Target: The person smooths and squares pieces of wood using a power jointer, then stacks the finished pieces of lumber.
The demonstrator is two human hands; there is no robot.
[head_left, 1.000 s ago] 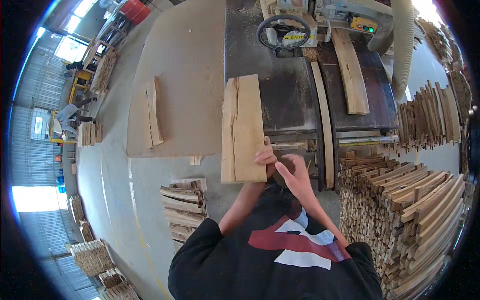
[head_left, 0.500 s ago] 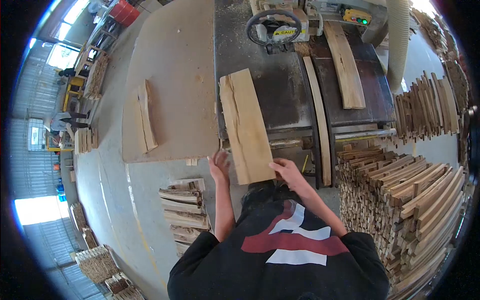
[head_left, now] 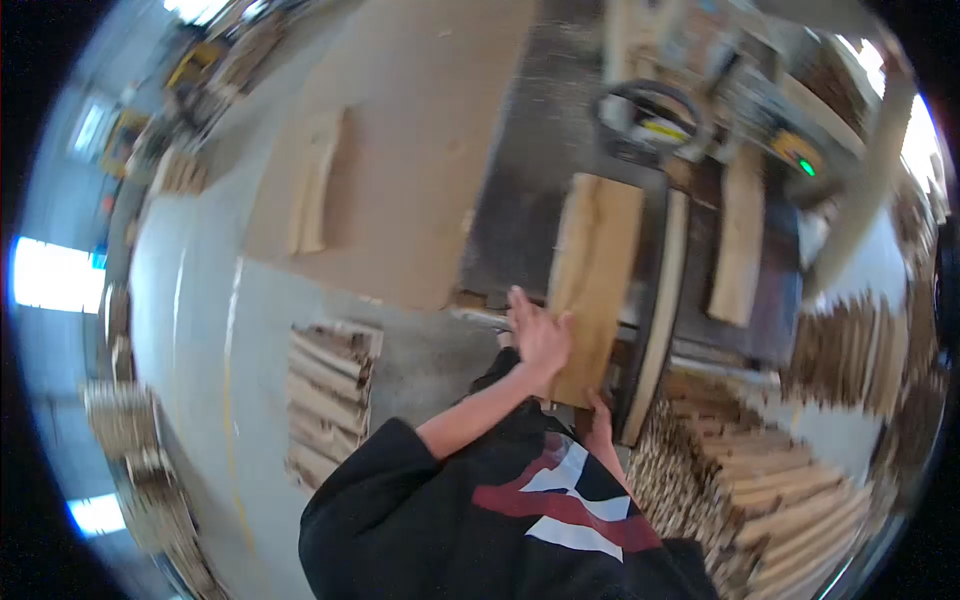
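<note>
Tan rectangular wood board [head_left: 602,265]: we'd best hold it level, L hand [head_left: 541,340] wide at edge, R hand [head_left: 598,424] at near end, grip unclear.

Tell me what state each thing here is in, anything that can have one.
Wide board: far end over the machine table, near end past its edge.
Left hand: open, at the board's left edge.
Right hand: holding the board's near end.
Green light: lit.
Black wheel: blurred, can't tell whether turning.
Narrow piece: lying on the brown sheet.
</note>
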